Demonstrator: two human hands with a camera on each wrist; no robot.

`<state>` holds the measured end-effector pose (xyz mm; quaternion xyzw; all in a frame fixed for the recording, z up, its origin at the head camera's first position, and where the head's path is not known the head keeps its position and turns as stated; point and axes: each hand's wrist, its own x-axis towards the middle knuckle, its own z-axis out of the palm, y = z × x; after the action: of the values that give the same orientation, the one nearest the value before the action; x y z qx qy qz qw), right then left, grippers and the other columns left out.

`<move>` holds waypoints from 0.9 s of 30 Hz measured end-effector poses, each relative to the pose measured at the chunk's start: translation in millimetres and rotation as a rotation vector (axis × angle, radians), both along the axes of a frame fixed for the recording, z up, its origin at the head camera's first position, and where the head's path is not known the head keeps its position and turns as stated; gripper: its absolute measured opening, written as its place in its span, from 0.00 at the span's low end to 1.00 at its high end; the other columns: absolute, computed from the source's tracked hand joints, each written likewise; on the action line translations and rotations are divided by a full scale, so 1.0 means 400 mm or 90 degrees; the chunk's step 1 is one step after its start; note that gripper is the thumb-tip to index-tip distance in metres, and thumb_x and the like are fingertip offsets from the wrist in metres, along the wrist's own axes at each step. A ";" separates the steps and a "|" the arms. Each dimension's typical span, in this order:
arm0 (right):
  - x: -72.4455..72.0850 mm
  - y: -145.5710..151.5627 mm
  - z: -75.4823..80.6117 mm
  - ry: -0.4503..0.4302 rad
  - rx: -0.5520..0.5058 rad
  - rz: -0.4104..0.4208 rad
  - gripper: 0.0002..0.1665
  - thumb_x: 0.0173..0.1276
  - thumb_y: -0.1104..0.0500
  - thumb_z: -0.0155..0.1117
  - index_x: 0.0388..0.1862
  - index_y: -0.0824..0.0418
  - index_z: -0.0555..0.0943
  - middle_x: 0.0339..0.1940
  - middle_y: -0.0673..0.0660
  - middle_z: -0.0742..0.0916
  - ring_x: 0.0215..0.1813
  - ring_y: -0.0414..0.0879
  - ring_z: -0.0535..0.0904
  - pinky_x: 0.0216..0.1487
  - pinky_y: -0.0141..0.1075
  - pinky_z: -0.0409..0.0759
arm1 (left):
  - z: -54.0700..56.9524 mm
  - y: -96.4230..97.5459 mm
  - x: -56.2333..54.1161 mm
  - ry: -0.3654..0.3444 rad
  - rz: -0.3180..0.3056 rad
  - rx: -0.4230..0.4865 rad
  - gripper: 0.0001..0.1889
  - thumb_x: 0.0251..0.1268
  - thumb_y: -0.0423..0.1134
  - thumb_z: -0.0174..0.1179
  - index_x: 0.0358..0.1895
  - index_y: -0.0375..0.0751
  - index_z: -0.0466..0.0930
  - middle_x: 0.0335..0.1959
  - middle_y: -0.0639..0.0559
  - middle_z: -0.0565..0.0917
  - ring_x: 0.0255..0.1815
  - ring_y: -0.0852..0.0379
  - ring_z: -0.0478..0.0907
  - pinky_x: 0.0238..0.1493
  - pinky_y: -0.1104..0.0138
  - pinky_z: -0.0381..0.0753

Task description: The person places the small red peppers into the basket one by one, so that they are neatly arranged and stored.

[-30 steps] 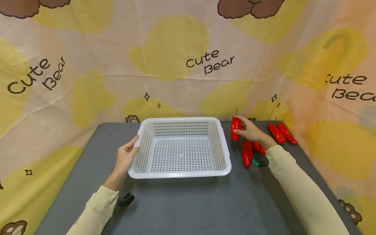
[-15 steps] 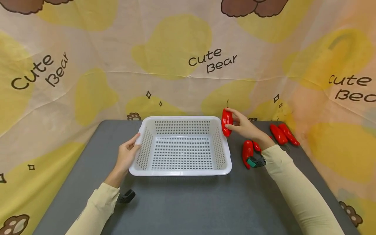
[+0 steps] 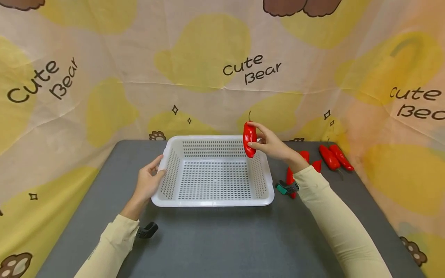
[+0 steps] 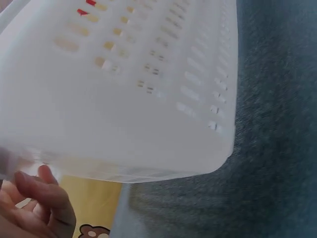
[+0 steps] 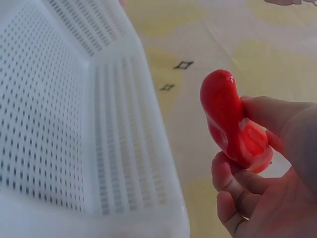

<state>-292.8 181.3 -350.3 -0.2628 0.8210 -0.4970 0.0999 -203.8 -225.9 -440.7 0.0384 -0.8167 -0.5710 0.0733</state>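
My right hand (image 3: 274,146) pinches a red pepper (image 3: 249,139) between thumb and fingers. The pepper hangs upright, stem up, over the back right part of a white perforated plastic basket (image 3: 215,203). In the right wrist view the same pepper (image 5: 220,106) is seen from its rounded tip, with the basket wall to its left. My left hand (image 3: 146,184) grips the basket's left rim, thumb and fingers on either side of it. The left wrist view shows the curled fingers (image 4: 47,193) beside the basket's outer wall (image 4: 99,114).
Several more red peppers lie on the grey table (image 3: 215,247) to the right. Two of them, a front pepper (image 3: 329,157) and a back pepper (image 3: 342,157), lie side by side; the others are partly behind my right arm. A patterned cloth (image 3: 201,58) hangs behind the table.
My right hand has carried the red pepper leftward and slightly up, from beside the basket to over its right side. The left hand keeps its grip on the rim.
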 end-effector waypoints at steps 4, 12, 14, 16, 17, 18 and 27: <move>-0.002 -0.045 0.009 0.010 -0.027 0.028 0.44 0.72 0.68 0.60 0.82 0.61 0.53 0.65 0.74 0.77 0.41 0.55 0.84 0.43 0.32 0.85 | 0.026 -0.006 -0.004 -0.013 -0.028 -0.044 0.33 0.70 0.30 0.52 0.78 0.43 0.61 0.43 0.35 0.80 0.39 0.56 0.84 0.34 0.73 0.85; -0.002 -0.127 0.007 -0.038 -0.046 0.036 0.43 0.73 0.66 0.60 0.82 0.55 0.54 0.63 0.72 0.79 0.46 0.58 0.85 0.54 0.50 0.87 | 0.030 0.000 -0.008 -0.031 -0.043 -0.059 0.33 0.70 0.32 0.51 0.79 0.44 0.59 0.51 0.31 0.79 0.49 0.45 0.82 0.37 0.72 0.85; -0.006 -0.145 -0.002 -0.048 -0.048 0.037 0.43 0.73 0.65 0.60 0.82 0.53 0.54 0.62 0.71 0.79 0.47 0.58 0.85 0.55 0.52 0.86 | 0.023 0.000 -0.005 -0.030 -0.041 -0.056 0.33 0.71 0.31 0.51 0.79 0.44 0.59 0.53 0.30 0.79 0.50 0.45 0.82 0.37 0.72 0.85; -0.010 -0.163 -0.010 -0.056 -0.061 0.040 0.42 0.74 0.65 0.60 0.82 0.52 0.55 0.62 0.71 0.80 0.48 0.58 0.85 0.57 0.53 0.85 | 0.020 0.000 -0.003 -0.025 -0.036 -0.051 0.33 0.70 0.31 0.51 0.78 0.44 0.60 0.55 0.29 0.80 0.50 0.44 0.82 0.37 0.72 0.85; -0.012 -0.172 -0.014 -0.057 -0.065 0.039 0.42 0.74 0.65 0.60 0.82 0.52 0.55 0.61 0.70 0.80 0.47 0.59 0.85 0.56 0.52 0.86 | 0.019 0.000 -0.003 -0.021 -0.035 -0.050 0.33 0.70 0.31 0.51 0.78 0.44 0.60 0.55 0.28 0.80 0.49 0.44 0.83 0.37 0.72 0.85; -0.014 -0.180 -0.017 -0.061 -0.074 0.039 0.42 0.74 0.65 0.60 0.81 0.52 0.56 0.62 0.70 0.80 0.47 0.59 0.85 0.56 0.52 0.86 | 0.017 0.000 -0.004 -0.017 -0.034 -0.050 0.33 0.70 0.30 0.51 0.78 0.44 0.61 0.54 0.28 0.80 0.48 0.44 0.83 0.36 0.72 0.85; -0.021 -0.268 -0.043 -0.112 -0.131 0.024 0.41 0.74 0.65 0.59 0.81 0.50 0.57 0.64 0.70 0.79 0.58 0.62 0.82 0.60 0.47 0.84 | 0.012 0.002 -0.008 -0.009 -0.028 -0.048 0.32 0.70 0.30 0.51 0.78 0.44 0.62 0.55 0.27 0.81 0.46 0.44 0.84 0.36 0.71 0.87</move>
<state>-301.0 74.1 -367.4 -0.2429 0.7487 -0.5975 0.1532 -206.9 -225.2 -435.9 0.0216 -0.8387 -0.5411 0.0567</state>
